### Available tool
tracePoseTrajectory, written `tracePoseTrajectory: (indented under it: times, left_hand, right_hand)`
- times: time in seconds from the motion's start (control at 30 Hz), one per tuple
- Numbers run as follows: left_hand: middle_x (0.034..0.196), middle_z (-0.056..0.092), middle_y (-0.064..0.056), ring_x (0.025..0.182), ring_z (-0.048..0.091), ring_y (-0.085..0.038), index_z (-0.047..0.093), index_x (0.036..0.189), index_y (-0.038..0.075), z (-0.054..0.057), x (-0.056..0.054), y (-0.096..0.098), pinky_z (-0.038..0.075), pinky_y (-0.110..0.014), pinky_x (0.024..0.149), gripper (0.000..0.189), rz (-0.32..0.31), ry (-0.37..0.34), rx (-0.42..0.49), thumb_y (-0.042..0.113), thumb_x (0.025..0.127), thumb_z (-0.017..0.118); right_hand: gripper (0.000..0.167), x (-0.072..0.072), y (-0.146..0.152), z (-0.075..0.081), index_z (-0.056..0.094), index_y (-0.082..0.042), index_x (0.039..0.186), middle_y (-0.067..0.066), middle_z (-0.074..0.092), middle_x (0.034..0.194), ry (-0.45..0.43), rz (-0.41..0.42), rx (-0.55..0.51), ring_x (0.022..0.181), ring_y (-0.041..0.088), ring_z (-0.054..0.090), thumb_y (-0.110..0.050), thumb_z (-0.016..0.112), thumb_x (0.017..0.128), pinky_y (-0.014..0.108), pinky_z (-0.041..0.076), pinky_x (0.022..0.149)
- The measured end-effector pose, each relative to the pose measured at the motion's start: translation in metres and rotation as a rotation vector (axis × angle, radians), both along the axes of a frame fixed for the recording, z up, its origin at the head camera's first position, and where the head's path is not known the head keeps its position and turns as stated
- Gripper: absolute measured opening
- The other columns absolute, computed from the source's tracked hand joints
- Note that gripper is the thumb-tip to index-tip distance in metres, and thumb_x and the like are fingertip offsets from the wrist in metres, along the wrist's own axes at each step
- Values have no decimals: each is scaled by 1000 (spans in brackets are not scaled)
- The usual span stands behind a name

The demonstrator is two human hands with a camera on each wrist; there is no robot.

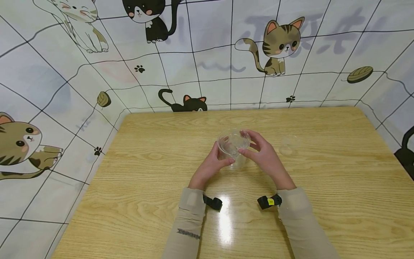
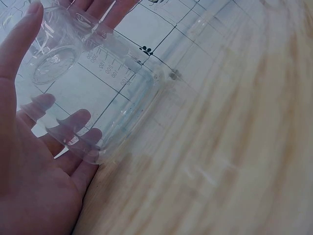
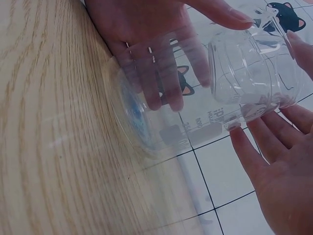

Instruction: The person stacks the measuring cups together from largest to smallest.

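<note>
A clear graduated beaker [image 3: 168, 112] stands upright on the wooden table. Inside its mouth sits a smaller clear cup [image 3: 239, 73], whose round base shows through the beaker wall in the left wrist view. My left hand [image 1: 211, 163] holds the beaker from the left, its thumb across the near side and its fingers spread around the wall. From the right, my right hand [image 1: 260, 154] grips the cup at the rim, thumb in front and fingers behind. Transparency makes it hard to tell whether those fingers also touch the beaker's edge.
To the right on the table [image 1: 145, 208] lies a faint, clear round piece [image 1: 289, 145], perhaps a lid or dish. Behind the table's far edge hangs a white gridded backdrop [image 1: 213, 68] printed with cats, which also runs along both sides.
</note>
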State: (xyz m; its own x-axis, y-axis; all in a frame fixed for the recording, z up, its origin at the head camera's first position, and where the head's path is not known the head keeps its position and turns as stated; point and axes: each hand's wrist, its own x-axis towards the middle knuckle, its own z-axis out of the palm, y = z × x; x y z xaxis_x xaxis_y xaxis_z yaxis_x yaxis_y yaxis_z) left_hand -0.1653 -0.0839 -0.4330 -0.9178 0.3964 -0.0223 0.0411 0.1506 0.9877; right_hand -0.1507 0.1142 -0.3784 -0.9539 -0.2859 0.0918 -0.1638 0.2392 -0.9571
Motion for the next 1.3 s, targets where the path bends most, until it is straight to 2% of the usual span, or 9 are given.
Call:
tracePoseTrajectory:
  times: [0.33, 0.77, 1.03, 1.3]
  left_hand:
    - [139, 30, 7, 129, 24, -10, 25, 136, 35, 0, 0, 0, 19, -32, 103, 76, 10, -18, -10, 28, 76, 71]
    - [142, 26, 5, 130, 21, -13, 22, 139, 29, 2, 1, 0, 18, -36, 104, 78, -2, 6, -29, 30, 77, 69]
    - [139, 29, 8, 129, 23, -10, 25, 138, 31, 2, 1, 1, 18, -34, 104, 76, 10, -13, -5, 27, 77, 70]
    - [140, 28, 8, 129, 23, -10, 24, 138, 31, 2, 1, 0, 18, -35, 104, 77, 5, -15, -20, 29, 77, 70]
  right_hand:
    - [61, 0, 1, -2, 36, -17, 135, 3, 37, 137, -2, 3, -4, 122, 30, 37, -27, 64, 82, 45, 41, 89]
    - [61, -1, 2, -4, 36, -19, 135, 1, 37, 136, -2, -3, 11, 120, 30, 39, -30, 65, 82, 45, 42, 87]
    - [61, -2, 2, -5, 36, -19, 135, 1, 38, 136, 0, -3, 19, 120, 28, 39, -30, 65, 82, 44, 41, 89]
    - [61, -1, 2, -5, 36, -19, 135, 1, 38, 136, -3, -7, 25, 119, 28, 40, -29, 65, 82, 44, 41, 88]
